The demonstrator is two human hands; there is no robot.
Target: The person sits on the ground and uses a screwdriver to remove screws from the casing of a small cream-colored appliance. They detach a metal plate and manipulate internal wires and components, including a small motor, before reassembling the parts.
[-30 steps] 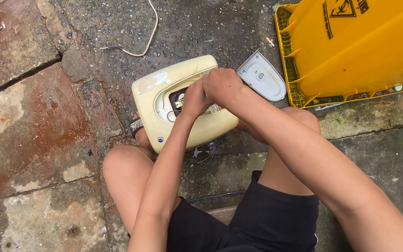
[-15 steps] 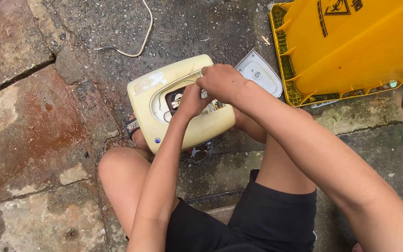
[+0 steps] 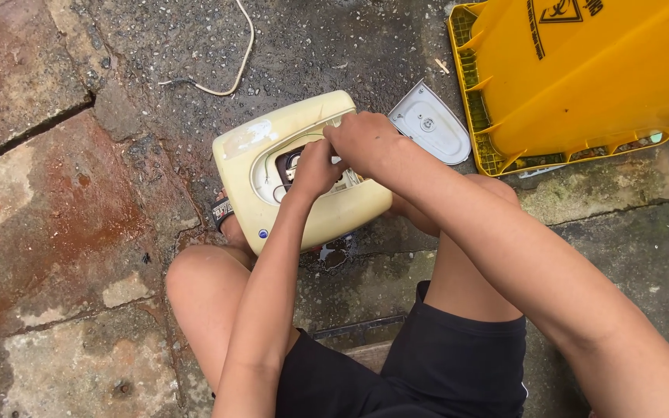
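Fingers (image 3: 327,159) of my left hand (image 3: 315,166) and right hand (image 3: 365,139) curled inside cream appliance casing (image 3: 272,186) opening; grip unclear. Grey cover plate (image 3: 430,124) just right.

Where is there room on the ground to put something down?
The ground left of the cream casing is bare, out to the crack. There is also a patch above the casing, right of the wire. It is crowded at the casing, where both hands work, and between the grey cover and the yellow bin.

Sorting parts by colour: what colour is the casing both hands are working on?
Pale cream-yellow casing, seen in the head view.
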